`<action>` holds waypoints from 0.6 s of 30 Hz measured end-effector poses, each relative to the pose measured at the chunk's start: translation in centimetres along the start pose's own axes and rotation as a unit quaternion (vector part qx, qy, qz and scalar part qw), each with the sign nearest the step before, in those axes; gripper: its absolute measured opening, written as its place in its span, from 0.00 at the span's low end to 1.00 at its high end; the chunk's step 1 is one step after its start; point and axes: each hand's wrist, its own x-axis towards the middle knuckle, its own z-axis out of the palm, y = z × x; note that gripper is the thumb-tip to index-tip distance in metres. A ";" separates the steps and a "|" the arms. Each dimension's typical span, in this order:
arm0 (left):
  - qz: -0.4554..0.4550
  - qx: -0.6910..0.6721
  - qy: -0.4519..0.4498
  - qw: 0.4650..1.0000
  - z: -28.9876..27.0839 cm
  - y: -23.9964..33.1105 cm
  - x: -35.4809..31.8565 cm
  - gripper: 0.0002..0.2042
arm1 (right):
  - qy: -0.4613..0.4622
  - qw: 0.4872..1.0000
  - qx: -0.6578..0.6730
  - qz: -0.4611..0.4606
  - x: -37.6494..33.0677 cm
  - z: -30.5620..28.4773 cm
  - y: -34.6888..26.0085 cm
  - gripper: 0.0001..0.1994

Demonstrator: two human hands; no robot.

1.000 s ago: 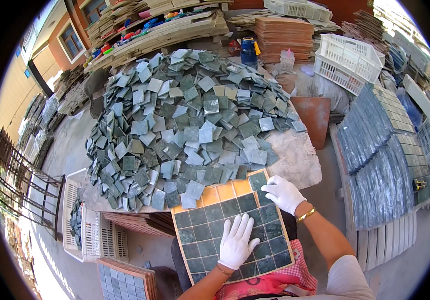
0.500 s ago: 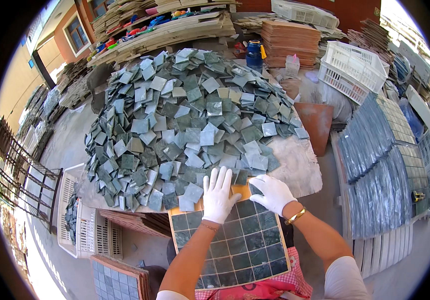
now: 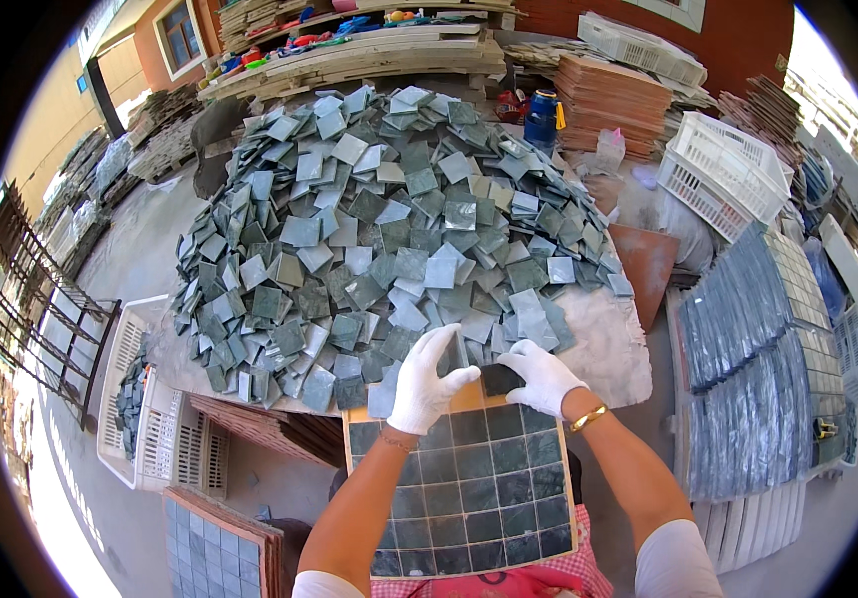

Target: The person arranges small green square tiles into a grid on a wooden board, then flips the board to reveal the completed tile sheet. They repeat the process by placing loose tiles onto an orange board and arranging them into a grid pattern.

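A square wooden board lies on my lap, almost filled with a grid of dark green square tiles. Both my hands wear white gloves. My left hand reaches over the board's far edge and grips a grey-green tile at the near edge of the big tile heap. My right hand holds a dark green tile flat over the board's top row, near its right corner. A gold bracelet sits on my right wrist.
White plastic crates stand at the left and back right. Finished blue-grey tile sheets lie stacked at the right. A framed tile panel leans at the lower left. Terracotta slabs and planks are piled behind the heap.
My left hand left the board's middle and moved up to the heap's edge, closing on a tile. My right hand brought a dark tile to the board's top row.
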 end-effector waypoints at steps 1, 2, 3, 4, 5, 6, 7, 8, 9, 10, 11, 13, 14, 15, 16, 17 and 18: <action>0.031 0.065 -0.016 0.997 0.0 0.1 -1.1 0.30 | 0.003 1.000 0.010 -0.005 -0.4 0.2 -0.1 0.27; 0.064 0.131 -0.030 0.989 -0.1 0.2 -2.3 0.30 | 0.007 1.000 0.002 -0.006 -0.6 0.3 0.0 0.27; 0.080 0.173 -0.049 0.980 0.1 0.2 -3.4 0.30 | 0.012 1.000 -0.004 -0.009 -0.6 0.4 0.1 0.26; 0.087 0.198 -0.071 0.974 0.2 0.3 -4.2 0.29 | 0.017 1.000 -0.011 -0.012 -0.6 0.6 0.0 0.26; 0.085 0.222 -0.083 0.968 0.4 0.3 -4.7 0.30 | 0.005 0.999 -0.032 -0.010 -0.6 0.8 -0.4 0.26; 0.083 0.246 -0.096 0.961 0.5 0.4 -5.1 0.30 | -0.007 0.998 -0.054 -0.008 -0.6 1.0 -0.8 0.25; 0.099 0.258 -0.083 0.957 0.6 -0.2 -5.5 0.32 | -0.018 0.997 -0.076 -0.005 -0.6 1.1 -1.1 0.25; 0.079 0.259 -0.073 0.960 0.7 0.0 -5.5 0.32 | -0.020 0.997 -0.077 -0.015 -0.7 1.0 -1.2 0.25; 0.058 0.259 -0.063 0.962 0.7 0.3 -5.5 0.31 | -0.022 0.996 -0.078 -0.024 -0.8 0.9 -1.3 0.24; 0.038 0.259 -0.053 0.964 0.7 0.5 -5.5 0.31 | -0.025 0.996 -0.079 -0.033 -1.0 0.8 -1.4 0.24; 0.028 0.243 -0.039 0.969 0.8 0.2 -5.7 0.30 | -0.018 0.995 -0.089 -0.035 -1.1 0.6 -1.6 0.24; 0.030 0.245 -0.050 0.968 1.0 -0.8 -6.4 0.31 | -0.009 0.997 -0.078 -0.013 -1.0 0.9 -2.0 0.26; 0.028 0.247 -0.057 0.967 0.9 -0.9 -6.6 0.32 | -0.006 0.998 -0.069 -0.003 -0.9 1.3 -2.2 0.27; 0.040 0.249 -0.045 0.967 0.9 -0.9 -6.5 0.30 | -0.001 0.997 -0.082 0.007 -0.9 1.5 -2.4 0.27; 0.019 0.246 -0.043 0.968 1.0 -0.7 -6.4 0.29 | 0.006 0.993 -0.111 0.026 -0.9 1.4 -2.6 0.25; -0.004 0.244 -0.039 0.969 1.2 -0.3 -6.3 0.27 | 0.010 0.989 -0.139 0.041 -0.9 1.2 -3.3 0.24; -0.028 0.242 -0.035 0.969 1.5 0.0 -6.2 0.26 | 0.015 0.984 -0.167 0.056 -0.8 1.0 -3.9 0.23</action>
